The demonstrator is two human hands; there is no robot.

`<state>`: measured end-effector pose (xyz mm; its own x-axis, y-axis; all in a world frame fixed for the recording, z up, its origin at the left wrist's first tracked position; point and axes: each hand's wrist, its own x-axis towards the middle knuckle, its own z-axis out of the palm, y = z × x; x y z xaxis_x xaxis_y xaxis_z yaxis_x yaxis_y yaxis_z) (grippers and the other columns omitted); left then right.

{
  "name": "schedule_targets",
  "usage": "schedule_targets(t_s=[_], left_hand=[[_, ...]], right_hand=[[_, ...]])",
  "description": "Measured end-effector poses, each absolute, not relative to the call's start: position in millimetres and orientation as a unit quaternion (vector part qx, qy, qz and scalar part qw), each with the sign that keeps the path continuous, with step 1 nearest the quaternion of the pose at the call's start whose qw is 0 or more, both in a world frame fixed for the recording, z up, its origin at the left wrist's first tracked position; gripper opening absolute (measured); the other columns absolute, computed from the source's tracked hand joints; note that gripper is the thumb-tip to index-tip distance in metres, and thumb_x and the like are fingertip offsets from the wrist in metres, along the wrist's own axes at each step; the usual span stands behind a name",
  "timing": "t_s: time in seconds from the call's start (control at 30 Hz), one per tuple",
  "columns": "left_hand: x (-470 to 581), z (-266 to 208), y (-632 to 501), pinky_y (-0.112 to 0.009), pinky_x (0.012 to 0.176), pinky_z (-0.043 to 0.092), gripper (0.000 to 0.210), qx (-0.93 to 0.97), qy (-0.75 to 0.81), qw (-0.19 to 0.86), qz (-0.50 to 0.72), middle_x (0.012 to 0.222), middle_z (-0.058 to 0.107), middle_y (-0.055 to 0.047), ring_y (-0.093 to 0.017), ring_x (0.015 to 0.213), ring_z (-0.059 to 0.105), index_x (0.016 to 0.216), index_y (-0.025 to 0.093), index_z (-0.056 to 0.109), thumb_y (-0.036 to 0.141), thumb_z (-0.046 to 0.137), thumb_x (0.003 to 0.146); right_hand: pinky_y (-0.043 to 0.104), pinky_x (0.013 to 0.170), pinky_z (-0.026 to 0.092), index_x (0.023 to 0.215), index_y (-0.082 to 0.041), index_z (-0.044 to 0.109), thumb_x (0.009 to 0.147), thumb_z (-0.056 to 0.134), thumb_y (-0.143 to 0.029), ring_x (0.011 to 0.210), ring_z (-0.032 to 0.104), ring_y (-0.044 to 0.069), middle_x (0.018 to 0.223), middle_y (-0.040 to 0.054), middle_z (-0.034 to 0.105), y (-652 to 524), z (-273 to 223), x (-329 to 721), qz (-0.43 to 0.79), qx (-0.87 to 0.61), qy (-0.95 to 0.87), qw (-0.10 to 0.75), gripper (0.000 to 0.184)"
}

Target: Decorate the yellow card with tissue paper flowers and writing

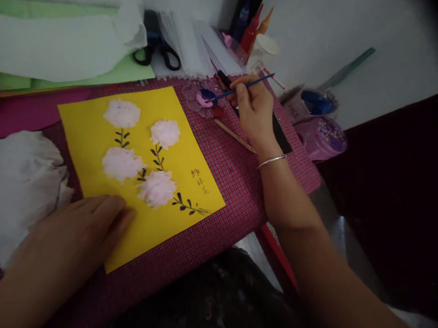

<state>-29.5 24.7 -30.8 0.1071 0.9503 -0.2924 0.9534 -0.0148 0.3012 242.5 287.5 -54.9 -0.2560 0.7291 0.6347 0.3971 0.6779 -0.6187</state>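
A slim blue paintbrush [255,82] is pinched in the fingers of my right hand [255,105]. Its tip reaches into the clear flower-shaped palette [190,92], at wells of pink and dark blue paint. My left hand [83,224] lies over the lower left edge of a yellow sheet of paper [194,150], fingers stretched out and holding nothing. On the sheet are several fluffy pale pink flowers [123,163] with dark painted stems and leaves, and brown handwritten characters at the right.
Crumpled white paper [18,186] lies left of the sheet. Black scissors [156,46], white strips [185,42] and green paper [124,71] are at the back. A wooden stick [235,136] lies beside my right wrist. Paint bottles [251,31] stand behind; a purple container [323,138] is right.
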Motion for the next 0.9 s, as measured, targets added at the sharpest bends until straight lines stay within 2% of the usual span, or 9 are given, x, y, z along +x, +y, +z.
schedule_targets(t_s=[0.1,0.2,0.33,0.4,0.53,0.63,0.77,0.9], left_hand=[[-23.3,-23.6,25.7,-0.034,0.062,0.03,0.026,0.723,0.662,0.19,-0.051,0.073,0.06,-0.003,-0.02,0.065,0.052,0.077,0.021,0.053,0.034,0.039,0.094],[-21.8,-24.1,25.4,-0.035,0.064,0.034,0.025,0.741,0.651,0.16,-0.035,0.072,0.059,-0.003,-0.02,0.067,0.054,0.075,0.021,0.052,0.033,0.042,0.094],[-24.2,-29.4,24.4,-0.035,0.064,0.035,0.024,0.757,0.641,0.127,-0.019,0.071,0.059,-0.004,-0.021,0.067,0.056,0.076,0.021,0.053,0.032,0.042,0.095],[-24.7,-31.4,24.0,-0.036,0.064,0.036,0.025,0.762,0.635,0.122,-0.014,0.072,0.061,-0.005,-0.021,0.067,0.057,0.077,0.02,0.053,0.031,0.041,0.096],[-24.9,-34.4,22.8,-0.036,0.064,0.036,0.025,0.771,0.627,0.11,-0.013,0.074,0.062,-0.006,-0.022,0.068,0.057,0.078,0.019,0.055,0.03,0.041,0.096],[-25.1,-36.0,21.7,-0.036,0.063,0.036,0.027,0.772,0.626,0.107,-0.007,0.074,0.062,-0.005,-0.022,0.067,0.057,0.079,0.02,0.054,0.032,0.039,0.097],[-23.8,-32.7,22.0,-0.036,0.065,0.036,0.026,0.767,0.631,0.116,-0.009,0.075,0.063,-0.005,-0.022,0.067,0.057,0.079,0.02,0.055,0.031,0.039,0.097],[-22.4,-28.5,23.3,-0.036,0.066,0.035,0.022,0.76,0.637,0.129,-0.024,0.076,0.064,-0.006,-0.023,0.069,0.057,0.08,0.018,0.057,0.029,0.044,0.095]], right_hand=[[0.031,0.065,0.05,0.092,-0.022,0.06,0.097,0.047,-0.037,0.068,0.065,0.016,0.075,0.0005,0.064,285.3,-53.8,241.9,0.18,-0.374,-0.773,0.48,0.02],[0.031,0.062,0.05,0.088,-0.02,0.063,0.094,0.052,-0.034,0.065,0.064,0.015,0.074,0.0018,0.064,270.7,-37.0,236.5,0.203,-0.374,-0.73,0.535,0.019],[0.028,0.06,0.049,0.084,-0.024,0.067,0.092,0.056,-0.027,0.06,0.064,0.013,0.072,0.0014,0.065,228.0,-9.2,221.5,0.307,-0.334,-0.701,0.55,0.014],[0.029,0.059,0.049,0.085,-0.023,0.067,0.095,0.051,-0.025,0.062,0.064,0.013,0.075,0.0011,0.066,202.9,-2.3,213.2,0.352,-0.312,-0.71,0.524,0.019],[0.034,0.077,0.051,0.089,-0.023,0.069,0.094,0.051,-0.025,0.081,0.065,0.016,0.081,0.0005,0.069,171.1,-3.7,202.7,0.323,-0.29,-0.801,0.412,0.018],[0.037,0.082,0.049,0.089,-0.022,0.068,0.094,0.05,-0.024,0.086,0.064,0.018,0.083,0.0013,0.069,167.1,-9.1,200.6,0.321,-0.278,-0.827,0.368,0.019],[0.039,0.084,0.049,0.09,-0.022,0.068,0.094,0.049,-0.022,0.086,0.064,0.018,0.086,0.002,0.07,169.6,-12.2,200.6,0.332,-0.266,-0.837,0.345,0.02],[0.038,0.087,0.048,0.092,-0.025,0.07,0.094,0.051,-0.022,0.093,0.064,0.019,0.085,0.0011,0.07,166.0,-8.1,202.1,0.321,-0.271,-0.825,0.378,0.019]])
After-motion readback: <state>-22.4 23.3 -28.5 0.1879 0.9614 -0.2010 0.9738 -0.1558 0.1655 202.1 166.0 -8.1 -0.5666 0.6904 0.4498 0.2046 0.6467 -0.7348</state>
